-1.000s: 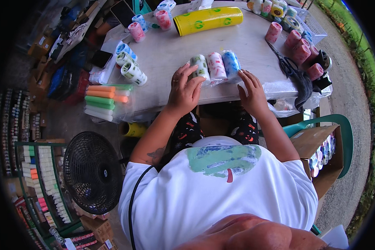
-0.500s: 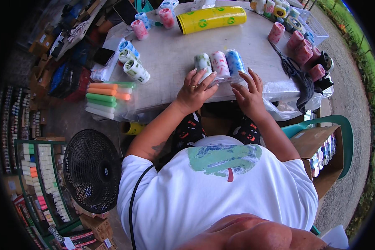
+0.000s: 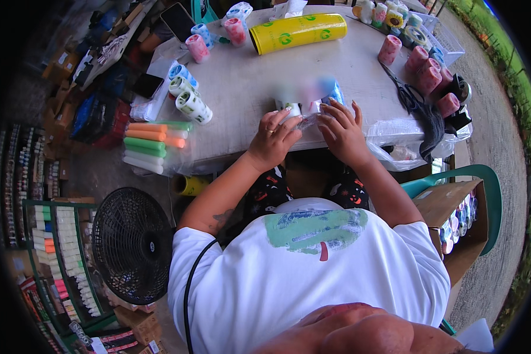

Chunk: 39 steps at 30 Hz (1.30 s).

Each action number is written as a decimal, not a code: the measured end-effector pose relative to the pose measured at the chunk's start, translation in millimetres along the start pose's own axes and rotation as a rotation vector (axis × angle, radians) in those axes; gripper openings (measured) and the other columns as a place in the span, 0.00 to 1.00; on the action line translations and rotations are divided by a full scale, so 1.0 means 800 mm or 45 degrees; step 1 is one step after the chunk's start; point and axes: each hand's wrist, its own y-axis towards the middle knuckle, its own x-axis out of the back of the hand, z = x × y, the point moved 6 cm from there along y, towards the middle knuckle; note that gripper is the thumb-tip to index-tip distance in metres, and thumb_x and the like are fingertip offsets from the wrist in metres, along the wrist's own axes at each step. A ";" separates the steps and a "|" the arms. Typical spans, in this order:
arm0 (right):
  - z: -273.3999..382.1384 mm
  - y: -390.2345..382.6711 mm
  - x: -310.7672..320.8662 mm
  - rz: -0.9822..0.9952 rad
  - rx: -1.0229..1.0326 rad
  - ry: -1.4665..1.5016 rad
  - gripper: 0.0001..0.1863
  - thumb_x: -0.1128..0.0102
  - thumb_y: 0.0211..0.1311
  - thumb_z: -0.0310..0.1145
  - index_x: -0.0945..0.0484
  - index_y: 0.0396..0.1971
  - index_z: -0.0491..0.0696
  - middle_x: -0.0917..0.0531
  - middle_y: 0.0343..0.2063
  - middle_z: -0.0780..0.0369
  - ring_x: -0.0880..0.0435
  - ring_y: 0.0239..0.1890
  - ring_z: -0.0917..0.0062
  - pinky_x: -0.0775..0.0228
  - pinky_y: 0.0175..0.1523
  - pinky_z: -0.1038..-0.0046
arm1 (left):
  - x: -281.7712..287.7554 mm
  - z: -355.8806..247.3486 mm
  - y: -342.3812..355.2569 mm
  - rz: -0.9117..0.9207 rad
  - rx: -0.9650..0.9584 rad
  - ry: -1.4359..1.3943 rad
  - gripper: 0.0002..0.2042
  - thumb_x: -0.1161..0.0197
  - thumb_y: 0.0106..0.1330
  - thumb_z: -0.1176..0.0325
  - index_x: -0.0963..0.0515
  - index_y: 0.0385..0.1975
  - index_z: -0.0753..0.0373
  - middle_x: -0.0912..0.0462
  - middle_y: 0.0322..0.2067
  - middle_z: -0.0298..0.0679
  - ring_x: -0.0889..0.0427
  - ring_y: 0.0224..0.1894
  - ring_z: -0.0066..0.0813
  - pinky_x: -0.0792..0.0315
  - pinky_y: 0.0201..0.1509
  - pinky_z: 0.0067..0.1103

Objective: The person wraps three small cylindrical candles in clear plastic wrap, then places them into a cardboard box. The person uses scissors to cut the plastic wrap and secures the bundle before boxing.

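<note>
Three patterned cylinders stand side by side near the table's front edge: a green-and-white one (image 3: 296, 109), a pink one (image 3: 312, 106) and a blue one (image 3: 336, 93). Their upper parts are partly blurred. Clear plastic wrap (image 3: 307, 121) lies bunched along their near side. My left hand (image 3: 274, 137) is closed with bent fingers on the wrap, beside the green-and-white cylinder. On the other side my right hand (image 3: 342, 131) has its fingers curled on the wrap, close to the blue cylinder. The fingertips are partly hidden by the plastic.
A yellow roll (image 3: 299, 33) lies across the back of the table (image 3: 236, 76). Scissors (image 3: 400, 85), a dark cloth (image 3: 432, 133) and several red cylinders (image 3: 428, 79) are at right. At left are patterned cylinders (image 3: 193, 107) and bagged coloured sticks (image 3: 144, 144). A black fan (image 3: 133, 245) stands beside me.
Both hands have drawn slightly nearer to me and my right hand has shifted left. Fingers that were spread over the cylinders are now curled at the plastic wrap.
</note>
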 end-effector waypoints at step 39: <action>-0.019 0.017 0.014 -0.027 -0.118 0.352 0.18 0.34 0.51 0.27 0.23 0.45 0.52 0.21 0.47 0.63 0.26 0.55 0.70 0.50 0.65 0.54 | -0.031 0.069 -0.025 -0.339 0.921 -0.693 0.05 0.37 0.59 0.78 0.27 0.31 0.64 0.33 0.50 0.41 0.31 0.55 0.30 0.33 0.57 0.25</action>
